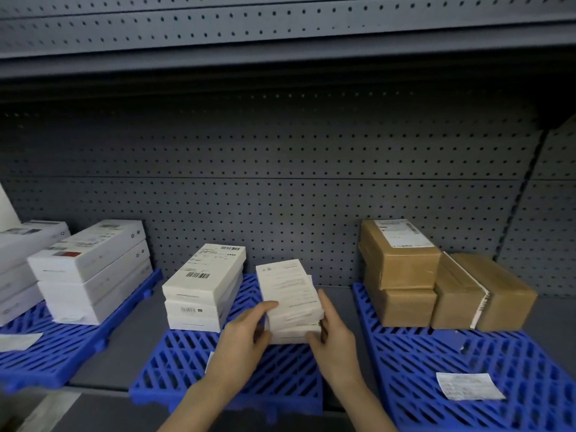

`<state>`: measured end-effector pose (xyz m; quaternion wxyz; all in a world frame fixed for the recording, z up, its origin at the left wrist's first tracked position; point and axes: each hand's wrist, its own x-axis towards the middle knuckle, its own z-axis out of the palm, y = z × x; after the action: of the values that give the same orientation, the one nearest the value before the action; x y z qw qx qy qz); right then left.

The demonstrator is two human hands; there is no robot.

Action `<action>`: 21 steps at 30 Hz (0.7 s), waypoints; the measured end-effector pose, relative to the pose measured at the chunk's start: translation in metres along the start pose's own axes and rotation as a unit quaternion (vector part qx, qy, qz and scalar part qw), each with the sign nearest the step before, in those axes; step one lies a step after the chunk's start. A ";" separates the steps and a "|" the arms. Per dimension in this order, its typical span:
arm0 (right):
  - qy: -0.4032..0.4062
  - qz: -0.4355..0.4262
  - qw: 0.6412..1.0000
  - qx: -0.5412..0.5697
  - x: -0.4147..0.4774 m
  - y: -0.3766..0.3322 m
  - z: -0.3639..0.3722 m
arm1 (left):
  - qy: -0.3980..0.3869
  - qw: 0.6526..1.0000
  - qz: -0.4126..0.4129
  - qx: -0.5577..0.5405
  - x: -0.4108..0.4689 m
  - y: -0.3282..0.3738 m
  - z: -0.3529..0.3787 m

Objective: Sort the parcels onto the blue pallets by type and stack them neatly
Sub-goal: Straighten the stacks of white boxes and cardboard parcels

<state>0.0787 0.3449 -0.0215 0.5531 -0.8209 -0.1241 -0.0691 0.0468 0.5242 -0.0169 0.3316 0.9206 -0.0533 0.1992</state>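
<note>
- Head view, centre of frame: we see both hands on a small stack of white parcels [293, 302] on the middle blue pallet [187, 366].
- Our left hand [241, 338] presses its fingers against the stack's left side; our right hand [335, 336] clamps the right side.
- Just left stands another white stack [202, 286].
- Brown cardboard parcels [402, 272] sit on the right pallet [467, 353], larger white boxes [93, 269] on the left pallet [56, 353].

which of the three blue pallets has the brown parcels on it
The right-hand pallet: it carries the brown cardboard parcels. The left pallet and the middle pallet hold only white boxes.
</note>
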 end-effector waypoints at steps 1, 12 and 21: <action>0.015 0.000 1.000 -0.013 0.002 0.002 0.001 | 0.007 1.000 0.000 0.001 0.002 -0.001 0.000; 0.104 0.007 0.994 -0.028 0.009 0.008 0.007 | 0.017 0.999 0.026 0.019 0.024 0.002 0.008; 0.041 -0.038 0.997 -0.050 -0.005 0.008 0.012 | 0.030 0.999 0.033 0.014 0.020 -0.002 0.010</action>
<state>0.0756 0.3519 -0.0347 0.5128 -0.8388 -0.1292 -0.1297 0.0694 0.5203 -0.0170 0.3130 0.9166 -0.0706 0.2387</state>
